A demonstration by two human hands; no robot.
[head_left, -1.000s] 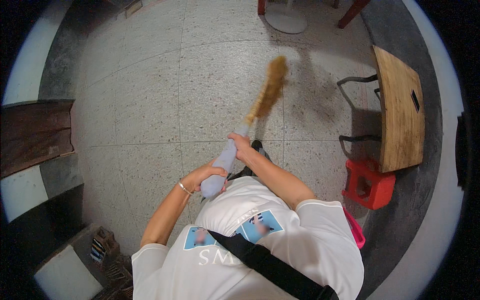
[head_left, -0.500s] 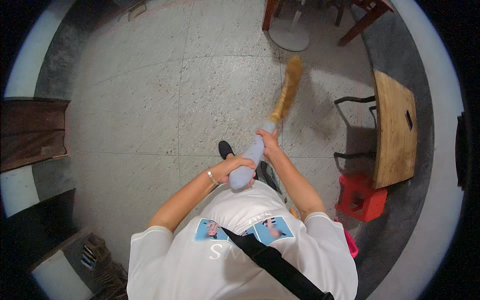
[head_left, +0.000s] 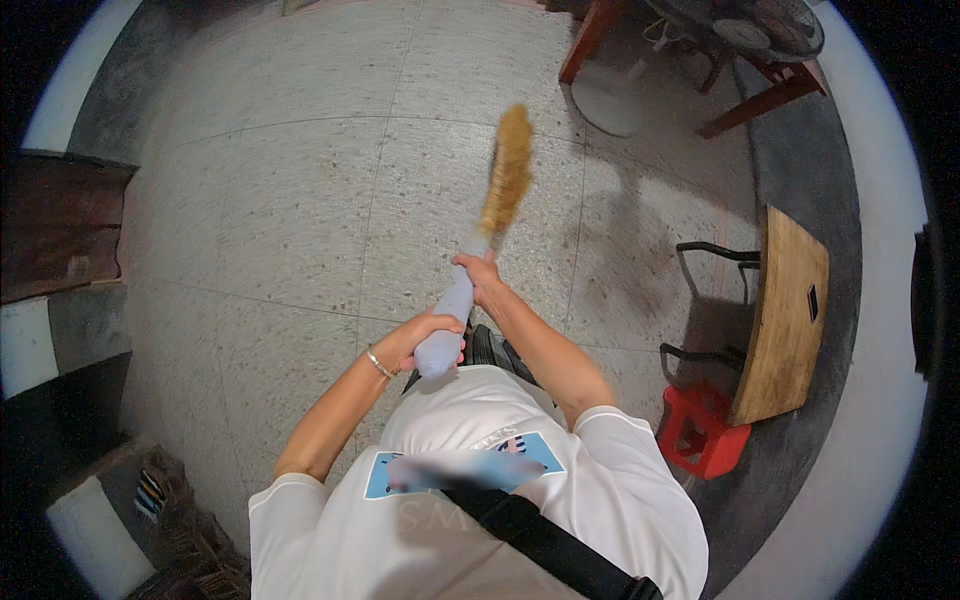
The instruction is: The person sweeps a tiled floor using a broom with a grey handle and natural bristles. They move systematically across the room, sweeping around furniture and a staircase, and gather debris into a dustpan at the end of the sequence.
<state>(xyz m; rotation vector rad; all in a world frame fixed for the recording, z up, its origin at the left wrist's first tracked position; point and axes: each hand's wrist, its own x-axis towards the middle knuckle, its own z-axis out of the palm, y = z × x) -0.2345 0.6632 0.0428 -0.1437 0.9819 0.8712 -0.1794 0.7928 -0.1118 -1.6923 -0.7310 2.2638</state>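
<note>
Both of my hands grip one broom (head_left: 511, 170), held slanting away from my waist with its yellow-brown bristle head over the speckled floor (head_left: 290, 210). My left hand (head_left: 428, 334) wraps round the thick pale grey-blue handle (head_left: 457, 300) close to its butt end, near my white shirt. Farther up, my right hand (head_left: 479, 275) closes on the handle just below the bristles. A light bracelet sits on my left wrist. Whether the bristle tip touches the floor I cannot tell.
To the right stand a small wooden-topped table (head_left: 785, 320) with black legs and a red plastic stool (head_left: 702, 430). At the far right a fan (head_left: 770, 28) and a round grey base (head_left: 607, 100) are by red-brown wooden legs. Brown cloth (head_left: 62, 225) hangs at the left.
The broom and both hands have swung to the left in the picture. The view has turned somewhat, bringing the fan at the far right into sight. My grip is unchanged.
</note>
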